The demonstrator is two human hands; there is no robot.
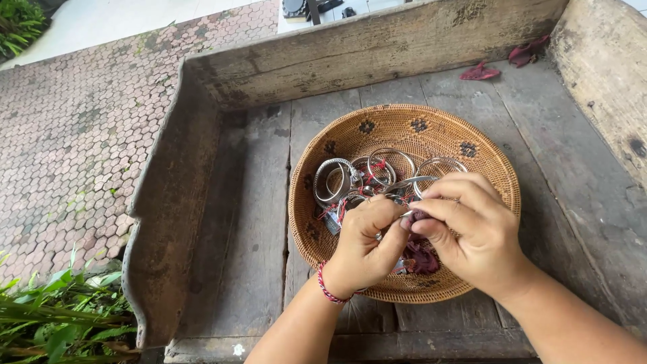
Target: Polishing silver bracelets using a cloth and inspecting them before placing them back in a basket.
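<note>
**Item, in hand:** small silver-coloured piece w/ dark maroon thread or cloth point(416, 217), pinched between both hands over the near half of the basket. Too small and too covered by fingers to say exactly what it is; prob. a ring or small bangle part.

**Left hand** point(364, 244): fingers curled shut, thumb and forefinger closed on the piece from the left. Red-and-white braided cord bracelet point(328, 286) on the wrist.

**Right hand** point(472, 229): fingers bent in, fingertips closed on the same piece from the right; the two hands touch at the pinch.

**Container:** round woven basket point(485, 162), tan, dark flower motifs inside the rim, on the wooden bench point(249, 222).

**Contents, far/left side:** approx. half a dozen silver bangles point(391, 165), overlapping, some w/ red thread or tags; one wide band point(331, 180) at left. More maroon cloth point(421, 256) lies in the basket beneath the hands.

**Progress (judged):** one piece being worked, held clear of the pile. Bangles in the heap look untouched and unsorted; nothing set out on the bench beside the basket. Seems early to mid, most pcs left.

**Other:** two red scraps point(480, 71) at the bench's far right corner; hex-paved ground point(74, 128) and green leaves point(60, 310) at left.
</note>
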